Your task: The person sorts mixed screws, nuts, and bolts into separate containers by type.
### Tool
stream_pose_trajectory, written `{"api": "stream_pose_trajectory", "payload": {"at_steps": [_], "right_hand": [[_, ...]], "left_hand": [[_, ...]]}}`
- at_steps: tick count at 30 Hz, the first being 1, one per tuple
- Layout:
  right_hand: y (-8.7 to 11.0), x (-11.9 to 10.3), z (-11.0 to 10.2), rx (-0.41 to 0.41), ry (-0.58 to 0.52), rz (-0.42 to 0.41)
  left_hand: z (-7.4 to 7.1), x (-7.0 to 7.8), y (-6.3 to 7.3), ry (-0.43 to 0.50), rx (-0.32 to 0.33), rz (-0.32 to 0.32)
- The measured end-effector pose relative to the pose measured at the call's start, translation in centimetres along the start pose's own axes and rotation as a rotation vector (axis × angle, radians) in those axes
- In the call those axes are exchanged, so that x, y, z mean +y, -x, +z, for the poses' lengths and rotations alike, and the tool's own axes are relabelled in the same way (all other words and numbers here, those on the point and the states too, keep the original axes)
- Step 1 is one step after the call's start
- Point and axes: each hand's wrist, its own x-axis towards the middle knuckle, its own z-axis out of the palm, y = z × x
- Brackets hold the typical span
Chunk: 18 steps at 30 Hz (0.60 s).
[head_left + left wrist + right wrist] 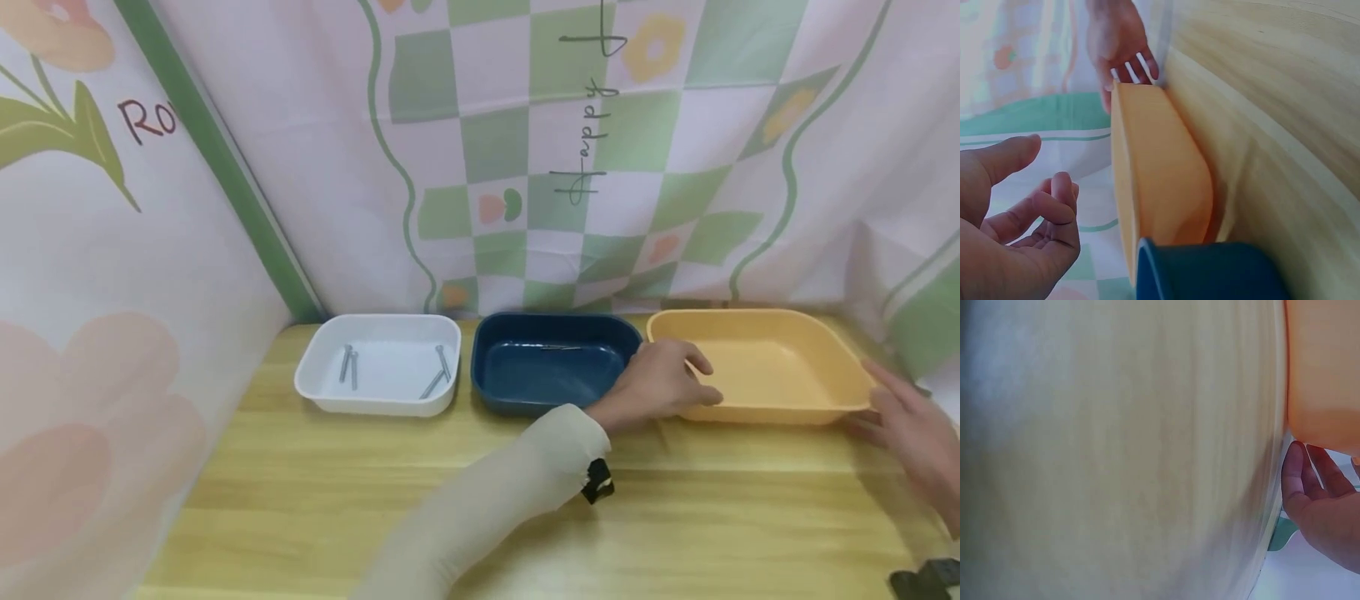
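The yellow plastic tray [765,367] stands at the right end of the row on the wooden table and looks empty inside. My right hand [911,433] holds its right end, thumb at the rim and fingers on the outside below it. In the right wrist view those fingers [1329,472] meet the tray's end wall. Over the tray's left front corner hovers my left hand [660,379], fingers loosely bent with nothing between them. The left wrist view shows that hand [1029,219] apart from the tray's side. Its wrist passes across the right front corner of the dark blue tray [525,406].
In the blue tray lie thin metal pieces [561,347]. A white tray [378,407] at the left holds several screws or bolts [354,371]. The wooden tabletop [315,500] extends in front of the trays. A patterned cloth [495,150] hangs right behind them.
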Motion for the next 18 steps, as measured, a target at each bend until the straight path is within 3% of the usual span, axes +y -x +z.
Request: {"api": "stream_pose_trajectory", "payload": {"at_steps": [5,11,18], "right_hand": [[-0.1,0.3,-0.1,-0.013,-0.172,-0.062],[-0.5,-0.4,-0.3,-0.005,-0.018,-0.029],[-0.2,0.1,-0.3,-0.011,-0.169,0.007]], "left_hand": [[-1.1,-0.5,0.6,0.060,-0.035,0.008],[-2.0,-1.0,1.3,0.089,-0.051,0.024],[-2.6,-2.1,2.5,0.105,-0.061,0.052]]}}
